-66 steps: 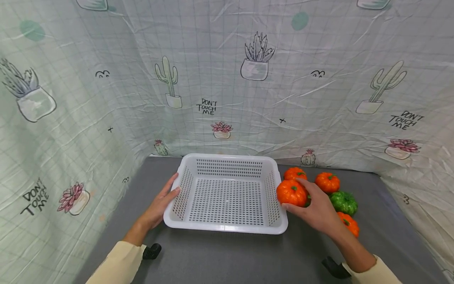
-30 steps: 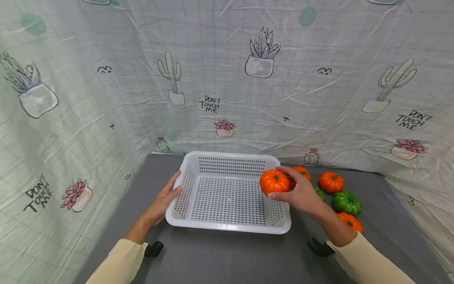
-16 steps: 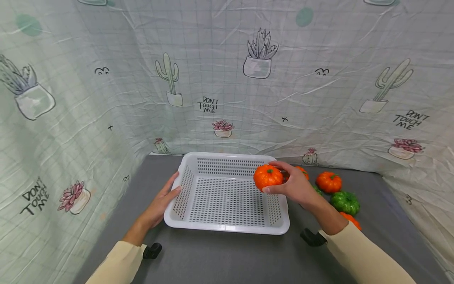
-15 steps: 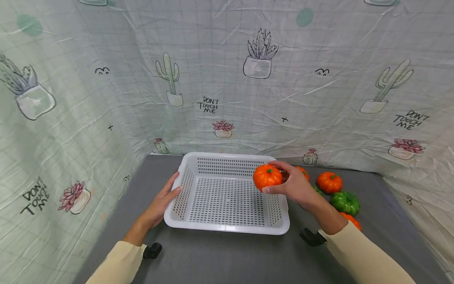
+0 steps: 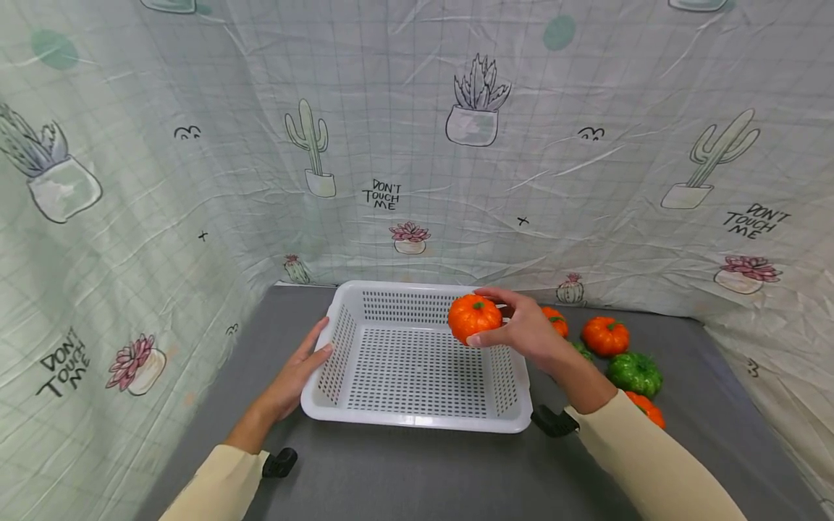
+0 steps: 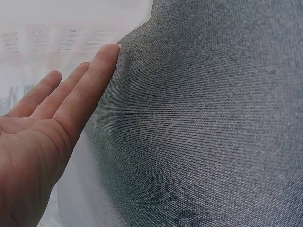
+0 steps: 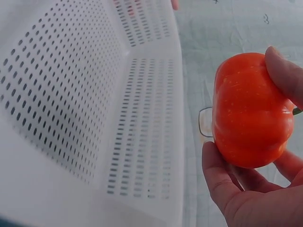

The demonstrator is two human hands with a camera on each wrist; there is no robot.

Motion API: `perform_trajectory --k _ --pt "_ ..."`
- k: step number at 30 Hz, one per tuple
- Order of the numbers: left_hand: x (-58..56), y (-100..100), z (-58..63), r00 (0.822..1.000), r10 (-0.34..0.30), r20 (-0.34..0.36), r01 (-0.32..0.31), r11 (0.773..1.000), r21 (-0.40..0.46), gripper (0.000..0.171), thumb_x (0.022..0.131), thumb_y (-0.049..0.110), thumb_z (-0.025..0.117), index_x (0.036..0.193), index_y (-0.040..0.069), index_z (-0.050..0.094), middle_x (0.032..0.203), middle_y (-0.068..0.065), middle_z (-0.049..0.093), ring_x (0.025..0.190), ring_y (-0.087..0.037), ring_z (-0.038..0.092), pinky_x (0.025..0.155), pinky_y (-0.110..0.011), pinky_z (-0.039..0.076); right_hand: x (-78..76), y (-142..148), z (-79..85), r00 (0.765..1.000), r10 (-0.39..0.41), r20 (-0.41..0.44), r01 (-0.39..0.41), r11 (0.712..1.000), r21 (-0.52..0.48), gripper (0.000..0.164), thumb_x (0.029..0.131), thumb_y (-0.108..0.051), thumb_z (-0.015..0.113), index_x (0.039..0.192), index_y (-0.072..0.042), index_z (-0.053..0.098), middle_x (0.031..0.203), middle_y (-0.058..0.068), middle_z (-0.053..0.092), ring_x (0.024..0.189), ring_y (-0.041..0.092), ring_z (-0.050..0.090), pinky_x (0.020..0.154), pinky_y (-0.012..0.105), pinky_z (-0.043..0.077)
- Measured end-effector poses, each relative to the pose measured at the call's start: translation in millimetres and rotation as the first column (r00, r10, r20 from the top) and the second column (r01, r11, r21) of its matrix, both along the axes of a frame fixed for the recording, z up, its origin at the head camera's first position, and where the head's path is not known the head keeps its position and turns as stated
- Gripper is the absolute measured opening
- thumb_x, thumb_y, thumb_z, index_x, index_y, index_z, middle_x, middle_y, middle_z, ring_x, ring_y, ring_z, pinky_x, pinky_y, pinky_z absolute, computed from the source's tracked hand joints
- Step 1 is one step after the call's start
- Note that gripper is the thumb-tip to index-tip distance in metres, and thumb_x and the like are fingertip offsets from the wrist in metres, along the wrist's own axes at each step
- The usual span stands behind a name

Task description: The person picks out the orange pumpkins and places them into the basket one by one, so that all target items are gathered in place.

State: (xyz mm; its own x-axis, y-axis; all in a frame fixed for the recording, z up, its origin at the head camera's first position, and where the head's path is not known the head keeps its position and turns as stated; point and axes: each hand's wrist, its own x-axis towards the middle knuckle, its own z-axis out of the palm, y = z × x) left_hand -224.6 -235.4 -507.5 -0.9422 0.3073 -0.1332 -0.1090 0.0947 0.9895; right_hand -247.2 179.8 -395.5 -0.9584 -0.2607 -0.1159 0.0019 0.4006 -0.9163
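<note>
My right hand (image 5: 529,334) holds a small orange pumpkin (image 5: 473,320) with a green stem, thumb on one side and fingers on the other. The right wrist view shows the ribbed pumpkin (image 7: 253,111) gripped beside the white basket wall (image 7: 156,213). In the head view it hangs over the right part of the white perforated basket (image 5: 417,420). My left hand (image 5: 295,379) lies along the basket's left side, fingertips at the rim. Its fingers (image 6: 85,97) look straight against the basket in the left wrist view.
Right of the basket, an orange pumpkin (image 5: 607,336), a green pumpkin (image 5: 634,374) and more orange ones stand on the grey tabletop (image 5: 417,474). A partly hidden green one sits by the right forearm. A cactus-print curtain (image 5: 417,159) closes off the back and sides.
My right hand has carried the orange pumpkin leftward from beside the basket, across its right rim, to over the inside. The left hand and the basket have stayed put.
</note>
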Motion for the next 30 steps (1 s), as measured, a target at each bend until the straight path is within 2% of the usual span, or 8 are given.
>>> perform_trajectory --k 7,15,22,30 --pt "0.5 -1 -1.7 1.0 -0.013 0.006 0.013 1.0 -0.009 0.068 0.113 0.036 0.041 0.168 0.039 0.0 0.171 -0.021 0.022 0.132 -0.04 0.055 0.091 -0.038 0.055 -5.4 -12 1.1 1.0 0.014 0.027 -0.013 1.0 -0.017 0.082 0.077 -0.02 0.092 0.149 -0.022 0.054 0.142 0.013 0.059 0.123 0.034 0.057 0.098 0.042 0.056" --pt "-3.8 -2 3.6 1.0 0.004 -0.013 -0.005 1.0 -0.017 0.067 0.113 0.037 0.042 0.167 0.041 0.002 0.17 -0.02 0.025 0.128 -0.038 0.057 0.09 -0.038 0.056 -18.8 -27 2.4 0.999 0.032 -0.015 -0.032 0.999 -0.018 0.082 0.077 -0.018 0.092 0.15 -0.021 0.054 0.142 0.013 0.058 0.123 0.035 0.056 0.098 0.042 0.055" --pt "-3.5 -2 3.6 1.0 -0.001 0.003 0.001 1.0 -0.01 0.068 0.113 0.037 0.042 0.167 0.041 0.001 0.17 -0.022 0.025 0.131 -0.044 0.056 0.09 -0.043 0.057 -26.5 -39 -4.9 1.0 0.026 0.017 -0.026 0.999 -0.028 0.082 0.075 -0.017 0.093 0.148 -0.024 0.056 0.139 0.011 0.059 0.121 0.033 0.056 0.098 0.04 0.054" --pt "0.5 -1 3.1 1.0 -0.009 0.006 0.009 1.0 -0.018 0.069 0.113 0.037 0.042 0.167 0.041 0.0 0.171 -0.021 0.021 0.133 -0.043 0.055 0.092 -0.042 0.056 -34.4 -52 -16.3 0.999 0.034 0.028 -0.032 0.998 -0.056 0.084 0.076 -0.016 0.093 0.15 -0.022 0.054 0.142 0.012 0.059 0.124 0.033 0.057 0.104 0.044 0.054"
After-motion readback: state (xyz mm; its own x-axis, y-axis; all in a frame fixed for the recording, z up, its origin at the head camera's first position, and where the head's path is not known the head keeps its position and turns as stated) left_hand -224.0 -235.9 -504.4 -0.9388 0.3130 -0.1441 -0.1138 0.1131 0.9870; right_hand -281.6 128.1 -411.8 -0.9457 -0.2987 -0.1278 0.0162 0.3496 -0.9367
